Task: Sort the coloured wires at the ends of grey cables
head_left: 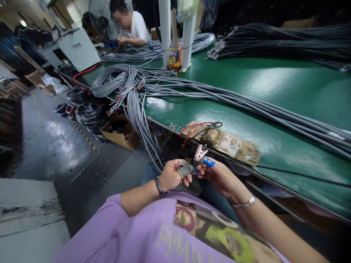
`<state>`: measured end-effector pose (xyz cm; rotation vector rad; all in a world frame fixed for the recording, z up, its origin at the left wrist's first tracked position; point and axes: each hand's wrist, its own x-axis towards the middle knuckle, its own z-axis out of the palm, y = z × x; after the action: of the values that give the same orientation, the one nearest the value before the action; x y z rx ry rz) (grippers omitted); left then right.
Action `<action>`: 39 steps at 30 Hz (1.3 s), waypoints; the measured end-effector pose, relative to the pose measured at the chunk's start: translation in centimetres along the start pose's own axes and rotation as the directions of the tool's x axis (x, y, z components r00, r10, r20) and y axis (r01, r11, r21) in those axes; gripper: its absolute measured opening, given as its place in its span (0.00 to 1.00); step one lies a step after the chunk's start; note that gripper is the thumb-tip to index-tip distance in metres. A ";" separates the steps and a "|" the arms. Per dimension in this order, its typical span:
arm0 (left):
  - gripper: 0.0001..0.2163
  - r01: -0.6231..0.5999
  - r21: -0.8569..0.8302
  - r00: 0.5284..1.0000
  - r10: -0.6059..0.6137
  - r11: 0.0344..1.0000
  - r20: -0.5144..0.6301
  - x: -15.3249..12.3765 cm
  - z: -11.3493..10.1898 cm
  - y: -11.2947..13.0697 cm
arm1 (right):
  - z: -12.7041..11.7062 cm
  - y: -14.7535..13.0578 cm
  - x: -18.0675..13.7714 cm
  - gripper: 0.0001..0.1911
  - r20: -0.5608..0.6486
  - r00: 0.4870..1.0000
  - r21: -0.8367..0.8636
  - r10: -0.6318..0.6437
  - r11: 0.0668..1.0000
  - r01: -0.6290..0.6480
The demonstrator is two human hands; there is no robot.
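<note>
My left hand [173, 175] is closed around the end of a grey cable, whose thin coloured wires [186, 161] fan out above my thumb; a grey finger cot covers that thumb. My right hand [216, 174] pinches near those wire ends, with a blue cot on one fingertip. A pink clip-like tool [200, 152] stands between the two hands, by the right fingers. Both hands hover in front of my chest, just off the green table's edge [246, 164].
Long grey cable bundles [192, 91] lie across the green table and hang over its edge. A taped cardboard pad [227, 142] with red and black leads sits at the edge. Another person works at the far end. A cardboard box [120, 131] stands on the floor.
</note>
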<state>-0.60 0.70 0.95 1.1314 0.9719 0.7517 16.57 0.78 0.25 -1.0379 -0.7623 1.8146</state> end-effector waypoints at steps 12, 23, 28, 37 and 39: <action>0.25 -0.003 0.089 0.999 0.000 0.996 0.040 -0.1 0.3 -0.1 | 0.8 0.8 0.4 0.16 -0.049 0.997 -0.156 -0.053 0.987 0.045; 0.22 -0.049 -0.051 0.994 0.043 0.997 -0.102 -0.5 0.5 0.4 | 0.0 0.6 1.0 0.18 -0.063 0.997 0.206 0.047 0.978 -0.033; 0.21 -0.079 -0.076 0.990 0.069 0.994 -0.123 0.0 0.8 0.4 | 0.4 -0.4 1.1 0.21 -0.062 0.990 -0.072 -0.125 0.990 0.120; 0.21 -0.098 -0.058 0.984 0.088 0.993 -0.157 0.7 1.5 0.6 | 0.9 -0.2 2.3 0.27 -0.067 0.985 -0.067 -0.157 0.986 0.152; 0.21 -0.092 -0.039 0.984 0.084 0.995 -0.159 0.8 1.6 0.6 | 1.2 -0.3 2.7 0.26 -0.077 0.990 0.031 -0.122 0.992 0.125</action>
<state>1.15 0.94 1.56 1.0924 1.0354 0.9416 14.92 3.24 0.08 -1.0075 -0.7304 1.6690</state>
